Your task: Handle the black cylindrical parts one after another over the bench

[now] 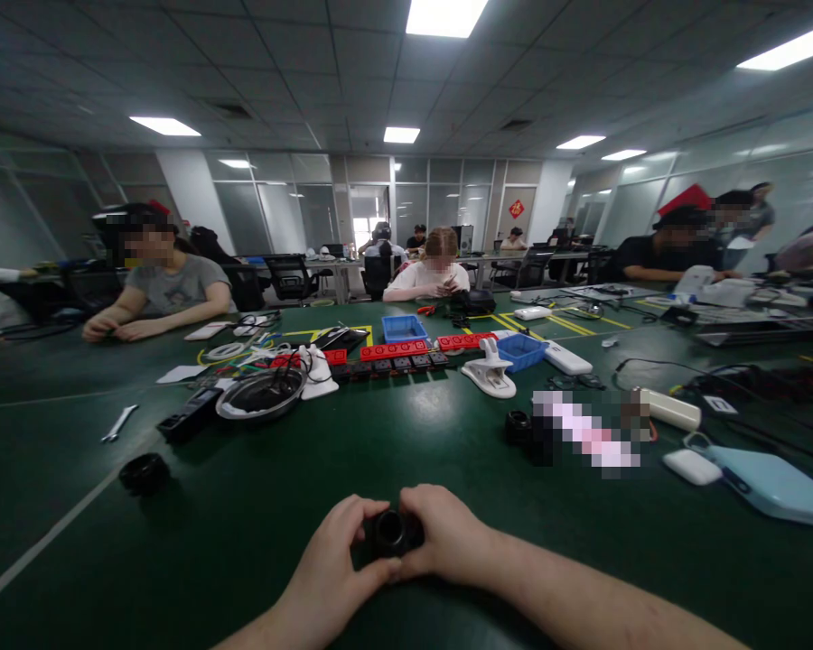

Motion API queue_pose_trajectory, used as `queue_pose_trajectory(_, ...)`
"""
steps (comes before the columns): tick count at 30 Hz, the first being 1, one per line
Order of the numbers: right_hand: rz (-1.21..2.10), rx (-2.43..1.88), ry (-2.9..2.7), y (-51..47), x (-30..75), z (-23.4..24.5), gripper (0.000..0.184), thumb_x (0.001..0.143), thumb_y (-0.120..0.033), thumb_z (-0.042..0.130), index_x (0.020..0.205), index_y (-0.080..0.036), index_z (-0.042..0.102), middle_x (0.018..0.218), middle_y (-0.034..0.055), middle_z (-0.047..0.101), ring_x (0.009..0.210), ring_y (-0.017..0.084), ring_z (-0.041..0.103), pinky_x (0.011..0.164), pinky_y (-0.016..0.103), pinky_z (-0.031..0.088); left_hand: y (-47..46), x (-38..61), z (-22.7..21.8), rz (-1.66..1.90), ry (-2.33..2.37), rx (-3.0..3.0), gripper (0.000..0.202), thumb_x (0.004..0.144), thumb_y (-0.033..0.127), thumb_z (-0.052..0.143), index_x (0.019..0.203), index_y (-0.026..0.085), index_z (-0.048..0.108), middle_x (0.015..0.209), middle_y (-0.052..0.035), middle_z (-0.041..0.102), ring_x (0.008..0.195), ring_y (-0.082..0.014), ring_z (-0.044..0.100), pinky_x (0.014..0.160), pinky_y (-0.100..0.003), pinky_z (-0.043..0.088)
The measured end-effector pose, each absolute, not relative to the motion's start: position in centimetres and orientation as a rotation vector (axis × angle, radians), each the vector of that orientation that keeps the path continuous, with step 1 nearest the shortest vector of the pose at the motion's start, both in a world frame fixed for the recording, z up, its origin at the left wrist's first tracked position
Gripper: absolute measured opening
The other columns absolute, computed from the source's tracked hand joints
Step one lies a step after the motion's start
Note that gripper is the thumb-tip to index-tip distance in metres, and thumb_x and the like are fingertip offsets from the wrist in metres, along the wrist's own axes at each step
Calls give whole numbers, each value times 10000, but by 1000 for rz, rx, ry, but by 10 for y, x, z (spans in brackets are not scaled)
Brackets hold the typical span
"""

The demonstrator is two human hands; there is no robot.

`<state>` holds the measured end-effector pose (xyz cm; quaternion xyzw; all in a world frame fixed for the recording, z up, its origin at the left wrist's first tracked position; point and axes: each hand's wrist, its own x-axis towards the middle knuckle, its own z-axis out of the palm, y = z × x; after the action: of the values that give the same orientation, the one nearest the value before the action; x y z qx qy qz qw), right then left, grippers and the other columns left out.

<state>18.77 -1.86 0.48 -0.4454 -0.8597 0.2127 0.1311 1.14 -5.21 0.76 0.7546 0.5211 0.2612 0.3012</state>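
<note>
Close in front of me, both hands meet around a short black cylindrical part (390, 531) with a round hole in its upper end. My left hand (342, 560) grips it from the left, thumb and fingertips against its side. From the right, my right hand (443, 537) is closed on the same part, and its fingers cover much of that side. What the part is exactly cannot be made out. A similar black ring-shaped part (144, 474) lies on the green table to the left, and another black cylindrical part (517, 427) stands to the right.
On the green table (277, 506) sit a metal bowl (261, 397), a wrench (120, 422), red socket strips (393, 350), blue trays (405, 329), a white clip stand (491, 370) and a light blue case (776, 483). Several people sit at tables beyond.
</note>
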Motion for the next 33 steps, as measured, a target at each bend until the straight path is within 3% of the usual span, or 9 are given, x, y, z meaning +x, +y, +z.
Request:
queue_pose_trajectory(4, 400, -1389, -2455, -26, 181, 4, 464, 566, -544, 687, 783, -151, 571, 769, 44, 596, 704, 202, 536, 641, 305, 390, -50, 10, 1, 742, 1401, 2003, 311, 700, 219, 640, 1003, 194, 572, 893, -38, 540, 793, -211, 496, 698, -307, 418)
queue_pose_trajectory(8, 667, -1143, -2445, -22, 188, 9, 613, 551, -491, 737, 1049, -183, 553, 979, 58, 609, 882, 232, 546, 773, 343, 401, -44, 5, 7, 718, 1256, 2058, 354, 718, 194, 627, 1063, 225, 555, 918, -33, 544, 812, -203, 499, 703, -294, 421)
queue_pose_trajectory(11, 895, -962, -2473, -14, 197, 13, 590, 605, -368, 739, 1134, -202, 535, 1035, 51, 608, 925, 219, 546, 804, 328, 404, -41, 1, 12, 665, 1153, 2059, 381, 739, 189, 612, 1109, 248, 539, 940, -25, 542, 823, -193, 505, 709, -284, 423)
queue_pose_trajectory(18, 1141, -870, -2521, -1, 205, 13, 441, 638, -244, 718, 1053, -176, 587, 887, 0, 588, 781, 154, 539, 666, 231, 420, -40, -3, 11, 626, 1015, 2026, 504, 724, 115, 602, 1185, 293, 505, 1043, -9, 542, 924, -196, 504, 797, -294, 415)
queue_pose_trajectory(25, 1085, -889, -2582, 3, 204, 14, 327, 600, -222, 742, 902, -155, 635, 756, -34, 492, 708, 128, 471, 600, 208, 367, -40, -2, 12, 652, 1049, 2018, 509, 661, 90, 666, 1123, 278, 563, 982, -2, 559, 878, -182, 518, 760, -265, 421)
queue_pose_trajectory(30, 1128, -1038, -2494, -1, 202, 11, 354, 549, -286, 779, 832, -156, 609, 732, -46, 465, 687, 117, 454, 565, 192, 346, -46, 3, 16, 645, 1105, 2032, 424, 660, 137, 686, 1056, 255, 587, 963, -3, 560, 852, -181, 512, 739, -261, 414)
queue_pose_trajectory(33, 991, -1138, -2487, -5, 200, 6, 415, 496, -365, 800, 779, -158, 577, 718, -48, 461, 661, 117, 443, 528, 190, 316, -50, 7, 17, 650, 1175, 2039, 377, 660, 162, 685, 1018, 235, 590, 922, -3, 559, 823, -182, 503, 710, -260, 407)
